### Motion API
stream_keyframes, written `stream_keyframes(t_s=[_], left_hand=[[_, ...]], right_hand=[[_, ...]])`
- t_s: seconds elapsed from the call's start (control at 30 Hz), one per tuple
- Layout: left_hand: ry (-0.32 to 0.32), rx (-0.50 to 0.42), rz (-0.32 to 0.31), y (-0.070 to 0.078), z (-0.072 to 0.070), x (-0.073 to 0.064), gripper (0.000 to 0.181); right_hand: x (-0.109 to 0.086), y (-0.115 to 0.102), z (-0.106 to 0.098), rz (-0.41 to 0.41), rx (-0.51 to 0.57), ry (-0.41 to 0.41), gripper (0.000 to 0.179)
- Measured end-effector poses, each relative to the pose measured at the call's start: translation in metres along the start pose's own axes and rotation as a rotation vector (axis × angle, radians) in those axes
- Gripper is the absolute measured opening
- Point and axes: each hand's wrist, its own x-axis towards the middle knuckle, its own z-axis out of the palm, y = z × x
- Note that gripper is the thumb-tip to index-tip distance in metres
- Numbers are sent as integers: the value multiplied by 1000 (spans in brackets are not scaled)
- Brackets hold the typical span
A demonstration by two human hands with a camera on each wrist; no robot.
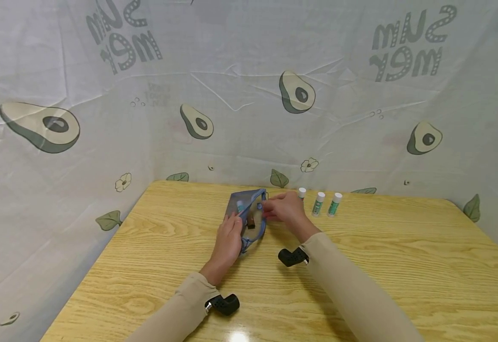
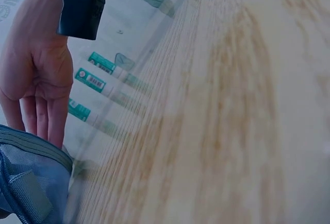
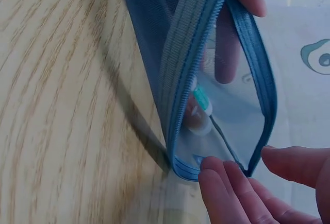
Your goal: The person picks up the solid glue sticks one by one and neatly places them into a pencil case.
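Note:
A blue mesh zipper pouch (image 1: 237, 199) lies on the table with its mouth gaping toward the right. My left hand (image 1: 228, 240) grips its near side, fingers over the mesh. At the far end of the mouth is my right hand (image 1: 284, 209); in the right wrist view its fingers (image 3: 221, 183) and thumb stand apart on either side of the pouch's corner. Inside show a dark brown object (image 1: 250, 222) and a green-and-white tube (image 3: 202, 98). Right of my right hand, upright green-labelled glue sticks (image 1: 318, 204) with white caps stand in a row.
The wooden table (image 1: 381, 266) ends against a pale cloth (image 1: 240, 152) printed with avocados. Black wrist devices (image 1: 293, 257) sit at both of my sleeves. The row of glue sticks is close to the table's back edge.

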Motion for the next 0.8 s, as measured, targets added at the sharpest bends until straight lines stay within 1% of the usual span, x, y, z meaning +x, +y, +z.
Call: stream_keyframes(t_s=[0.1,0.23,0.4,0.6,0.7,0.8], left_hand=[[0,1,-1,0,0,0,57],[4,6,-1,2,0,-1,57],[8,9,11,5,0,-3,57],[9,15,5,5,-1,-3,57],[7,15,4,5,0,-4,58],[7,16,3,4,0,-3,58]], right_hand=[[-3,-1,-3,-35,7,26,34],[-10,-3,-8,-115,1,53,35],[-25,-12,-15,-206,-9,70,35],[-43,-24,-24,-305,21,100,32],[-49,-27,-29,-344,29,120,34],[-53,-27,-33,-356,40,126,38]])
